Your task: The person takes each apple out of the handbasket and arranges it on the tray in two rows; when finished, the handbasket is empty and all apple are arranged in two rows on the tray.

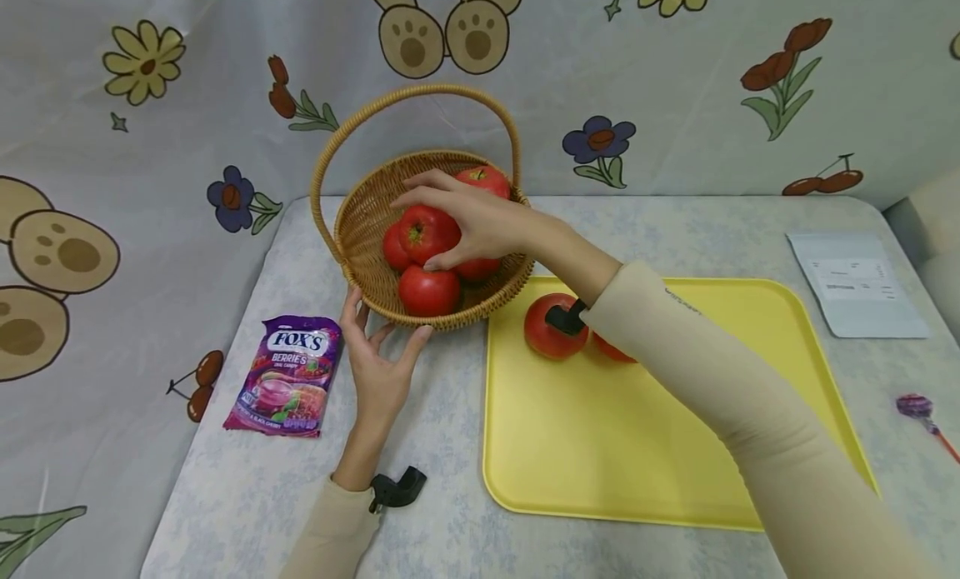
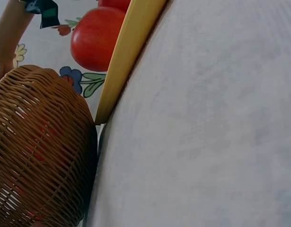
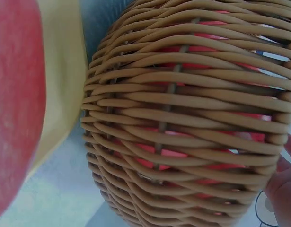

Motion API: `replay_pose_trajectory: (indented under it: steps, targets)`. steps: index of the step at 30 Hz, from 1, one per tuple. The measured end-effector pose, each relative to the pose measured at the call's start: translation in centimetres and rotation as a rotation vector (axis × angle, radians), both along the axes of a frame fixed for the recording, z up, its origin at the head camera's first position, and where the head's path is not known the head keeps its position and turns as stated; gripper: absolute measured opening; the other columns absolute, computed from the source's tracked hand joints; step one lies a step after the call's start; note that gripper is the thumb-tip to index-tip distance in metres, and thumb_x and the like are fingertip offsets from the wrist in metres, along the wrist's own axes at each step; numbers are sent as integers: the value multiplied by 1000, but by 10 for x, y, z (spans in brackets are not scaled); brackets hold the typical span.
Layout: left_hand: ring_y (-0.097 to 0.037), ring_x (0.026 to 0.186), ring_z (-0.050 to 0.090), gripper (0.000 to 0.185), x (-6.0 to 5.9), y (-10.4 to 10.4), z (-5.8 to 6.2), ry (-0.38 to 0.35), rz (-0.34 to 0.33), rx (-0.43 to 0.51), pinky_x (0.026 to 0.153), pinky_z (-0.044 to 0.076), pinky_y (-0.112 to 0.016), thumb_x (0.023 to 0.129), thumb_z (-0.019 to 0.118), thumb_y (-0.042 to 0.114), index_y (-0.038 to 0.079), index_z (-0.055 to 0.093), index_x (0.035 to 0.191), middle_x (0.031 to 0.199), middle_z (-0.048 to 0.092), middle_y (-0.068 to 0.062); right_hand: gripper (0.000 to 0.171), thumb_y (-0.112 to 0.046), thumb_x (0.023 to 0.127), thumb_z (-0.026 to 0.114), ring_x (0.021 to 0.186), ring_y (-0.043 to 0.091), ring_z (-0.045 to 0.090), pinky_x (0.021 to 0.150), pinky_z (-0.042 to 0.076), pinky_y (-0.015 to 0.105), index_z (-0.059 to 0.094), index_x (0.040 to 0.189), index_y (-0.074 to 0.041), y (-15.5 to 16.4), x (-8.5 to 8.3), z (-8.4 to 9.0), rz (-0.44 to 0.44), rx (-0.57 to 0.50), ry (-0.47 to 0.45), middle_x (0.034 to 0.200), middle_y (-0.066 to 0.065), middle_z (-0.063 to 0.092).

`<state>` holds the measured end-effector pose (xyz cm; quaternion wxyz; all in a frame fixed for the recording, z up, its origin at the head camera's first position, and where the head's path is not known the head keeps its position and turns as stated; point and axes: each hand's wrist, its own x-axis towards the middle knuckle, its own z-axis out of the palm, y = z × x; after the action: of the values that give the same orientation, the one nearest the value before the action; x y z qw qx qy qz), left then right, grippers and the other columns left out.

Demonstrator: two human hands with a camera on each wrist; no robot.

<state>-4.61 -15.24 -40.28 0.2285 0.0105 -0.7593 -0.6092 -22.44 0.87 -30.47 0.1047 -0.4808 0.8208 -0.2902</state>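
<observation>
A wicker basket (image 1: 375,221) with a tall arched handle leans towards me at the back of the table, several red apples inside. My left hand (image 1: 378,371) holds its near side from below, thumb at the front rim and fingers spread along the left wall. Inside the basket, my right hand (image 1: 480,217) spans a red apple (image 1: 427,236), fingers over its top and thumb along its lower edge. Another apple (image 1: 430,291) lies just below that thumb. In the right wrist view, the basket's weave (image 3: 183,104) hides most of the fruit.
A yellow tray (image 1: 600,446) lies right of the basket, with an apple (image 1: 551,329) and another partly hidden under my right forearm. A purple candy bag (image 1: 288,379) lies left. A pale packet (image 1: 858,283) and a lollipop (image 1: 915,406) are at the right.
</observation>
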Motion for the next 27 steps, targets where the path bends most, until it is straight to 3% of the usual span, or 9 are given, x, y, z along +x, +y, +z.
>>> replay_pose_trajectory:
  steps: [13,18,27]
  targets:
    - [-39,146,20,91,0,-1,0,17,-11,-1,102,41,-45,83,75,-1,-4,14,150,160,12,-18,68,-29,82,79,139,29,36,109,39,47,50,143,-21,-6,-11,-14,19,72,-11,155,12,29]
    - [-38,146,20,91,-1,0,0,21,-10,2,101,42,-41,83,75,-1,-4,14,150,160,12,-19,65,-25,83,79,139,32,34,110,37,49,51,142,-22,-8,-10,-16,21,110,26,152,12,33]
    - [-39,146,21,91,0,0,2,14,-2,-1,101,42,-42,82,75,-1,-5,15,150,159,13,-20,61,-23,83,79,131,31,42,109,38,44,54,138,-19,-10,-10,-21,7,97,88,144,10,40]
